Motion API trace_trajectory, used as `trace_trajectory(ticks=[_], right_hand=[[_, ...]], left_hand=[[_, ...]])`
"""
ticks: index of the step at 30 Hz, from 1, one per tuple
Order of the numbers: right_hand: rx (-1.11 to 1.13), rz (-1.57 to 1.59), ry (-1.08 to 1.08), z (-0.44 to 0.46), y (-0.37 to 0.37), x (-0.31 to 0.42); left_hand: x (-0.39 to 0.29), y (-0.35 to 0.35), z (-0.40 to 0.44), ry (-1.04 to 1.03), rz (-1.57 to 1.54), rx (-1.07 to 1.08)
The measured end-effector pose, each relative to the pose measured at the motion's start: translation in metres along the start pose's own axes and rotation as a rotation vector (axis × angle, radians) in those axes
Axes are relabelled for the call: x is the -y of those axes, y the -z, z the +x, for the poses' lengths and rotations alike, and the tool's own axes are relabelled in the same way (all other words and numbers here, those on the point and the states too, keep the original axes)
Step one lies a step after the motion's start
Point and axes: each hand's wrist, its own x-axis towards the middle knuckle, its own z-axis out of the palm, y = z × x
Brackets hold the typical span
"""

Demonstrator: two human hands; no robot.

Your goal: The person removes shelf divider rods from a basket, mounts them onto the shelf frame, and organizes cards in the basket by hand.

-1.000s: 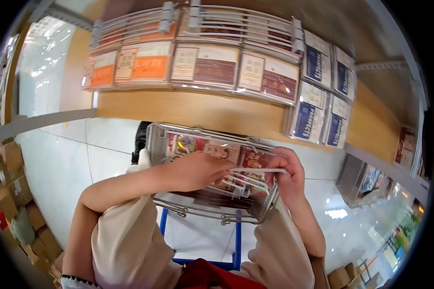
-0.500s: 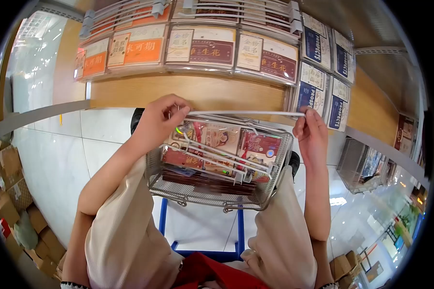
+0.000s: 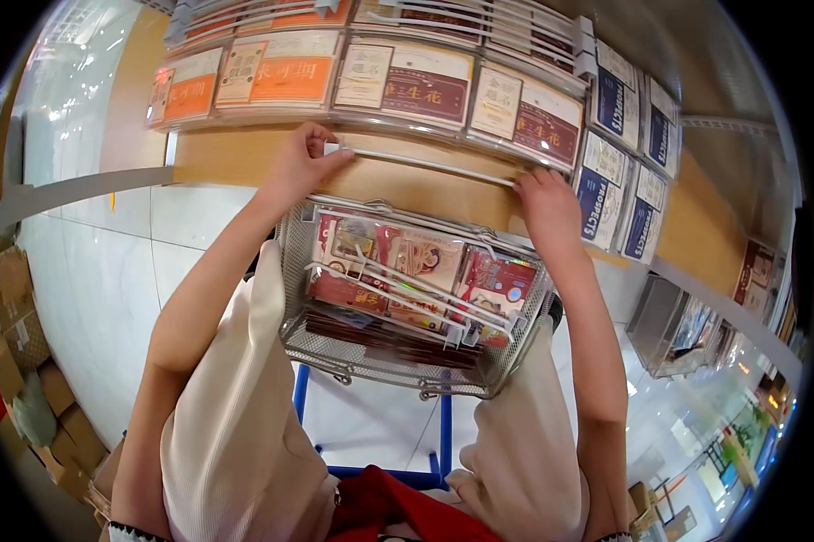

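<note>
A thin white rod (image 3: pixel 434 166) with a block-like end piece spans between my hands above the wooden shelf (image 3: pixel 398 192). My left hand (image 3: pixel 306 161) pinches its left end. At the right end, the fingers of my right hand (image 3: pixel 549 206) close on it, beside the blue-and-white packs (image 3: pixel 601 188). Below, a metal mesh basket (image 3: pixel 303 312) rests over my lap, holding red card packs (image 3: pixel 420 257) and several more white rods (image 3: pixel 407 294). Whether the rod touches the shelf I cannot tell.
Orange-and-white packs (image 3: pixel 285 70) and maroon-and-cream packs (image 3: pixel 407 86) line the shelf behind the rod. White rod racks (image 3: pixel 488 36) lie over the back row. A blue frame (image 3: pixel 446 425) stands under the basket. Cardboard boxes (image 3: pixel 14 307) are at left, another basket (image 3: pixel 664 334) at right.
Both hands have carried the white rod forward, from over the basket's far rim to above the shelf's front. The rod now slants, its right end nearer me. The view has shifted slightly.
</note>
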Motion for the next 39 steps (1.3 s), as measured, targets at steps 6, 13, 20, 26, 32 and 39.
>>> trace_trajectory(ticks=[6,13,20,26,32,39], right_hand=[[0.105,-0.253,-0.006,-0.001,-0.011,0.002],[-0.041,-0.2,0.099,0.002,-0.031,0.007],[-0.05,-0.159,0.035,0.01,-0.035,0.009],[0.045,-0.194,-0.104,0.013,-0.029,0.008],[0.09,-0.14,-0.166,0.016,-0.028,0.007],[-0.006,-0.157,-0.105,0.018,-0.036,0.003]], left_hand=[[0.014,-0.006,0.006,-0.101,0.055,0.041],[0.012,-0.009,0.008,-0.092,0.106,0.061],[-0.001,-0.009,-0.002,-0.121,0.243,-0.05],[-0.002,-0.01,0.001,-0.058,0.471,-0.042],[-0.004,-0.013,0.005,0.037,0.364,0.066],[-0.007,-0.014,0.01,-0.015,0.359,0.063]])
